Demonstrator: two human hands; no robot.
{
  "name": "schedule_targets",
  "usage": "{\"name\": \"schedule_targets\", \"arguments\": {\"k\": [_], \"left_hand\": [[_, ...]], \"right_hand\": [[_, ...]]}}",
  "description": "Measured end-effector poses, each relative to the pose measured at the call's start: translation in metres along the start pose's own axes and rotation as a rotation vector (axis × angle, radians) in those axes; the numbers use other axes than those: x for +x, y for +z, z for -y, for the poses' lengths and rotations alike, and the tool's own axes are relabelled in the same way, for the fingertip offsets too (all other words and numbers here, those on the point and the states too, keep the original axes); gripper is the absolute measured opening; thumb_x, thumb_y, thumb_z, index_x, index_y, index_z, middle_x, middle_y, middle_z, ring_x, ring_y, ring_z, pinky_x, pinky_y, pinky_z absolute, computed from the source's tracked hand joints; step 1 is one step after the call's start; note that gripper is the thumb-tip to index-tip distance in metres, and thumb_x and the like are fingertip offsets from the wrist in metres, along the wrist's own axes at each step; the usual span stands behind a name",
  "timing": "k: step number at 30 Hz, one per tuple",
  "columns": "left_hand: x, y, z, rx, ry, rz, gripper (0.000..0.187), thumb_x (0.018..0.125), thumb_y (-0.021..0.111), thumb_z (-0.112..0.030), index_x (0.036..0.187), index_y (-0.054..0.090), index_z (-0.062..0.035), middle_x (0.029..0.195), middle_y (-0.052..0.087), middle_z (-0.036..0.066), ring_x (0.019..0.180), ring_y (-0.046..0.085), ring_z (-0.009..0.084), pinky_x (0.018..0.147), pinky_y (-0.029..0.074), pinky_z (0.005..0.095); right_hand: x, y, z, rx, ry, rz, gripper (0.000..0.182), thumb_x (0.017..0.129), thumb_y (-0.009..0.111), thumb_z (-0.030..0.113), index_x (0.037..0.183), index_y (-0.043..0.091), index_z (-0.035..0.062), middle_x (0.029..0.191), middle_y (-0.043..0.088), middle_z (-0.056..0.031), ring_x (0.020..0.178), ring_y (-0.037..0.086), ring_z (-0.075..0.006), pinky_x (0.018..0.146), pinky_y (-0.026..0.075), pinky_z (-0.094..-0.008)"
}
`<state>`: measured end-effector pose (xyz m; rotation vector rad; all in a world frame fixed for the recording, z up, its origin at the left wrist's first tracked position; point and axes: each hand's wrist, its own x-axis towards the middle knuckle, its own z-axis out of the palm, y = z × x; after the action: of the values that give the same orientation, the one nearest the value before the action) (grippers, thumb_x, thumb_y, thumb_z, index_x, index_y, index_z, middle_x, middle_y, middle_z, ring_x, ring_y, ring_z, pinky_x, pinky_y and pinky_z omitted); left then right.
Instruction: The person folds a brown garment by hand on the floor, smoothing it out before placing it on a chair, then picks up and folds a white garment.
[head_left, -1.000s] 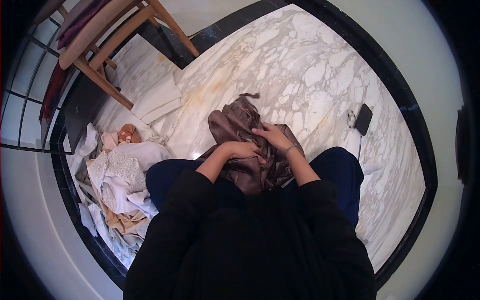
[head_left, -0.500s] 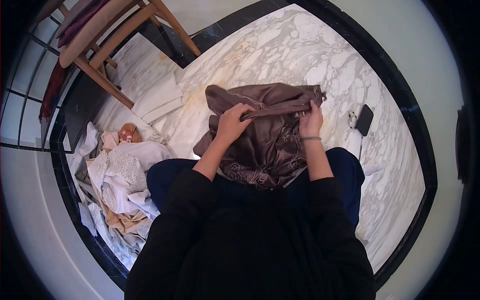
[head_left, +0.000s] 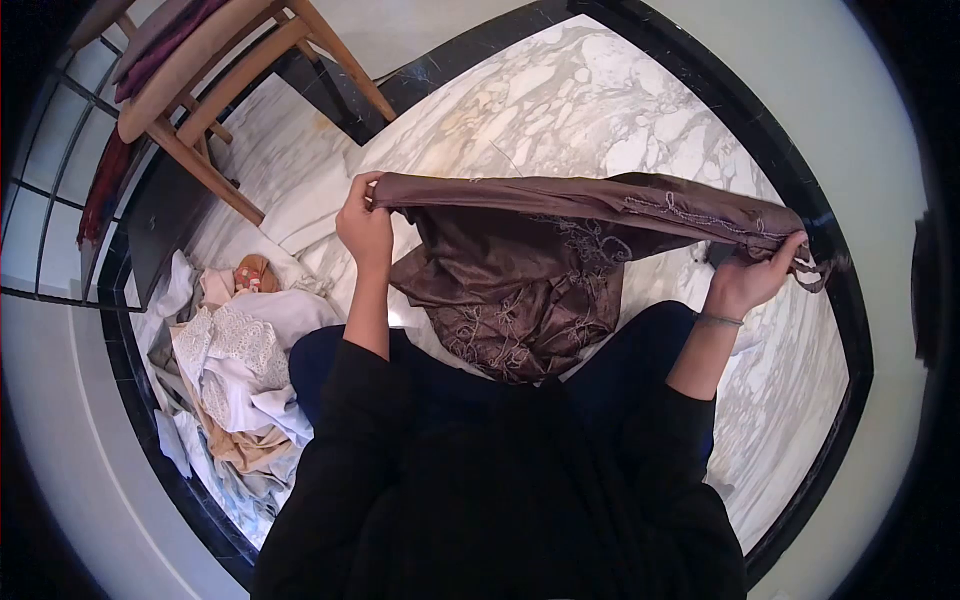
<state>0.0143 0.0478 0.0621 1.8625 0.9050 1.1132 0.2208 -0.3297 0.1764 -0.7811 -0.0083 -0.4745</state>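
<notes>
A shiny brown embroidered cloth (head_left: 500, 255) is stretched between my two hands above the floor. My left hand (head_left: 366, 222) is closed on one end of its upper edge, thumb and fingers pinching it. At the far right, my right hand (head_left: 752, 283) grips the other end, where pale stitching runs along the fabric and a loose strip dangles past the fingers. The lower part of the cloth hangs in folds and lies bunched in front of my crossed legs, with curling thread patterns on it.
To the left lies a pile of crumpled clothes (head_left: 240, 360), some white lace and some tan. A wooden chair (head_left: 215, 110) with folded cloth (head_left: 165, 45) on it stands at the upper left. Marble floor (head_left: 520, 110) spreads ahead, edged by a black border (head_left: 740, 130) along the wall.
My hands have moved apart, the left one leftward and the right one well to the right. The cloth's upper edge is now pulled out long, hiding the phone on the floor.
</notes>
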Motion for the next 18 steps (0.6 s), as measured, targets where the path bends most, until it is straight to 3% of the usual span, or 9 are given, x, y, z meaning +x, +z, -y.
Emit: {"name": "schedule_targets", "arguments": {"k": [2,5,6,9,12,15,16,18], "left_hand": [[0.004,-0.004,0.004,-0.162,-0.001,0.005,0.021,0.081,0.056,0.005,0.097,0.064,-0.0034,0.076,0.065,0.005,0.070,0.062,0.0104,0.065,0.048,0.0254],[0.005,-0.005,0.009,-0.332,0.017,-0.037,0.024,0.081,0.052,0.009,0.100,0.061,-0.0018,0.085,0.066,0.007,0.080,0.062,0.0110,0.073,0.048,0.0238],[0.007,-0.008,0.010,-0.374,0.005,0.029,0.024,0.081,0.051,0.008,0.101,0.059,-0.0029,0.100,0.069,0.007,0.100,0.062,0.0155,0.088,0.046,0.0280],[0.011,-0.016,-0.006,0.159,0.451,0.119,0.021,0.083,0.052,0.005,0.100,0.060,-0.0039,0.117,0.068,0.007,0.121,0.055,0.0220,0.100,0.041,0.0355],[0.012,-0.009,0.010,0.291,0.529,0.307,0.020,0.083,0.053,0.002,0.100,0.060,-0.0062,0.137,0.057,0.007,0.135,0.043,0.0289,0.109,0.034,0.0425],[0.004,-0.003,0.010,-0.608,-0.182,0.618,0.022,0.085,0.048,0.000,0.101,0.060,-0.0087,0.148,0.044,0.014,0.140,0.035,0.0351,0.114,0.028,0.0463],[0.003,-0.007,0.008,-0.970,-0.335,0.699,0.028,0.084,0.049,-0.003,0.109,0.060,-0.0082,0.150,0.039,0.016,0.139,0.035,0.0363,0.115,0.028,0.0467],[0.003,-0.015,-0.003,-1.233,-0.371,0.789,0.031,0.084,0.053,-0.009,0.114,0.060,-0.0047,0.146,0.044,0.019,0.136,0.040,0.0345,0.113,0.031,0.0427]], "right_hand": [[-0.002,0.001,0.011,-0.085,-0.101,-0.031,0.035,0.100,0.054,0.033,0.111,0.060,0.0009,0.107,0.065,-0.0097,0.097,0.064,-0.0192,0.085,0.053,-0.0343],[-0.005,0.010,0.030,-0.038,-0.172,-0.079,0.035,0.100,0.053,0.033,0.108,0.060,-0.0001,0.104,0.065,-0.0096,0.094,0.065,-0.0200,0.083,0.054,-0.0349],[0.002,0.001,0.031,-0.051,-0.218,-0.056,0.036,0.100,0.053,0.034,0.106,0.060,-0.0003,0.105,0.065,-0.0103,0.093,0.065,-0.0208,0.084,0.054,-0.0352],[0.008,-0.008,0.039,-0.039,-0.145,-0.055,0.033,0.100,0.054,0.033,0.105,0.061,0.0017,0.104,0.065,-0.0083,0.091,0.064,-0.0194,0.082,0.053,-0.0340],[0.026,-0.024,0.027,-0.021,-0.032,-0.062,0.032,0.100,0.053,0.034,0.103,0.062,0.0031,0.102,0.065,-0.0072,0.092,0.064,-0.0199,0.084,0.052,-0.0365],[0.048,-0.056,0.006,0.012,0.084,-0.038,0.028,0.099,0.053,0.032,0.101,0.063,0.0049,0.099,0.066,-0.0072,0.091,0.063,-0.0202,0.084,0.051,-0.0369],[0.055,-0.067,-0.001,0.017,0.122,-0.023,0.027,0.099,0.053,0.031,0.100,0.063,0.0052,0.098,0.066,-0.0074,0.091,0.063,-0.0205,0.084,0.051,-0.0373],[0.069,-0.083,-0.016,0.040,0.187,-0.037,0.026,0.100,0.051,0.029,0.098,0.062,0.0052,0.096,0.067,-0.0084,0.087,0.063,-0.0221,0.083,0.052,-0.0402]]}}
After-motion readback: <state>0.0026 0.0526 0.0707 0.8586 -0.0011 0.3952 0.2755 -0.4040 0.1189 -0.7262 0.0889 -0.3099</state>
